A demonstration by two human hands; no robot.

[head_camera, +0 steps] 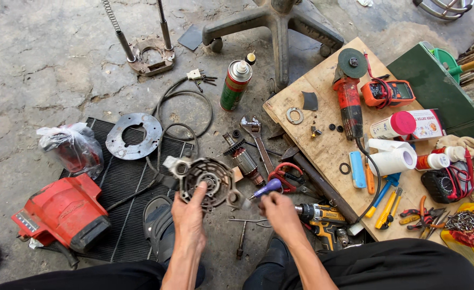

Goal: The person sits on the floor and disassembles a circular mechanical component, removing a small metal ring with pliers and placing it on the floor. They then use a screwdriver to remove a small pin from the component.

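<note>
Hands first: left hand [190,214] grips the round metal motor housing [205,180]; right hand [278,210] clasps a purple-handled screwdriver [264,190], tip just right of the housing. Armature [246,161] lies beyond it. Likely unfastening; seating the tip squarely matters.

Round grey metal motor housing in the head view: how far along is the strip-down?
Done: the red power tool body lies apart on the black mat, and the copper-wound armature and round steel plate lie loose on the floor. In hand: the left hand holds the round grey metal motor housing, and the right hand points a purple-handled screwdriver at it. Left: judging by that, the housing probably needs more work; nothing looks reassembled.
</note>
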